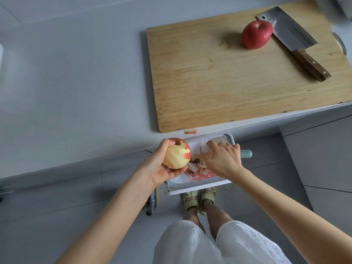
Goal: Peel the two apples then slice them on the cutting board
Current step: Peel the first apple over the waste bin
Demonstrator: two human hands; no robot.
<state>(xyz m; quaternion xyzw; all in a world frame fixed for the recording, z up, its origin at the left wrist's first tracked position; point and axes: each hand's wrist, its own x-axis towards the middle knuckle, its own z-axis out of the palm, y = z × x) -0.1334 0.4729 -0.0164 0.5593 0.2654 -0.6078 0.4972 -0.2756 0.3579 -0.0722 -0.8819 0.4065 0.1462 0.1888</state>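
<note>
The half-peeled apple (177, 156) is sitting in the left hand (160, 166), fingers curling round it, just off the table (76, 82) edge over a white bin (226, 139) holding peels. The right hand (222, 159) is gripping a teal-handled peeler (246, 154) beside it. The unpeeled apple (256, 34) is lying on the cutting board (219, 82), right against the cleaver (291, 35).

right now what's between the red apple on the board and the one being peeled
Head view: bare cutting board, then a peel scrap on the counter.
</note>
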